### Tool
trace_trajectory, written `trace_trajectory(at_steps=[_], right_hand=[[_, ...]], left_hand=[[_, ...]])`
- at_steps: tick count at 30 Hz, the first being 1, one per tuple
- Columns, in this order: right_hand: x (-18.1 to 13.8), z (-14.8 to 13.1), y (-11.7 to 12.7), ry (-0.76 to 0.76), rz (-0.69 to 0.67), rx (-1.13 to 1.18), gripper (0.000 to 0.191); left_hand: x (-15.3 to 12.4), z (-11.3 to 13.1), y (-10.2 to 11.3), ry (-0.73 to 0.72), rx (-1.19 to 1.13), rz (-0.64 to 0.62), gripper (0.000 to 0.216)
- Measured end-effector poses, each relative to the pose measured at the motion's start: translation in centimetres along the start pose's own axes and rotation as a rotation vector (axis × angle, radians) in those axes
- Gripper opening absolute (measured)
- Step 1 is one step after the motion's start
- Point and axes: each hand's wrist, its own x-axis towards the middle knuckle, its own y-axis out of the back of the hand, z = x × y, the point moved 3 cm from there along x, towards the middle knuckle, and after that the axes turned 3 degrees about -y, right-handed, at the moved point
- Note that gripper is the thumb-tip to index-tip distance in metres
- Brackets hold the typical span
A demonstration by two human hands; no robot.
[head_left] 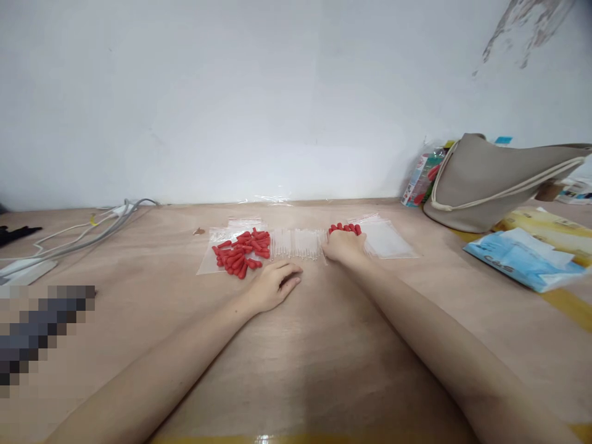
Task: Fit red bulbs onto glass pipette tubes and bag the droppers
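My left hand (276, 287) rests on the table with nothing in it, its fingers loosely bent and the thumb apart. Just beyond it lies a loose pile of small red club-shaped pieces (241, 251), partly on a clear plastic bag (206, 262). Side by side between my hands is a row of thin whitish sticks (298, 242). At the right end of this row, my right hand (345, 245) is bent downward with curled fingers; what they hold, if anything, is hidden. Several red pieces (346, 228) show in a line just behind its knuckles. Another clear bag (391, 239) lies flat beside that hand.
A grey-beige bag (485, 182) stands at the right, next to a bottle (420, 176). Nearer lies a blue tissue pack (522, 259). Cables (99, 228) run across the left side. A white wall (277, 98) closes off the back of the wooden table (287, 370).
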Motion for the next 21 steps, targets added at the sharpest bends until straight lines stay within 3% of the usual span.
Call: trace_trajectory(at_steps=[6, 11, 14, 18, 21], right_hand=[[0.3, 0.2, -0.4, -0.042, 0.000, 0.119, 0.016], [-0.3, 0.4, 0.3, 0.006, 0.051, 0.132, 0.021], [-1.3, 0.4, 1.0, 0.089, 0.215, 0.077, 0.026], [-3.4, 0.6, 0.5, 0.305, 0.458, 0.039, 0.025], [-5.1, 1.2, -0.4, 0.489, 0.557, 0.076, 0.022]], left_hand=[[0.0, 0.0, 0.1, -0.010, 0.016, -0.006, 0.018], [0.0, 0.1, 0.4, 0.009, 0.101, 0.057, 0.014], [-0.1, 0.0, 0.8, 0.047, 0.190, 0.136, 0.013], [-0.2, -0.5, 1.7, 0.112, 0.306, 0.220, 0.026], [-0.2, -1.3, 2.5, 0.169, 0.396, 0.218, 0.016]])
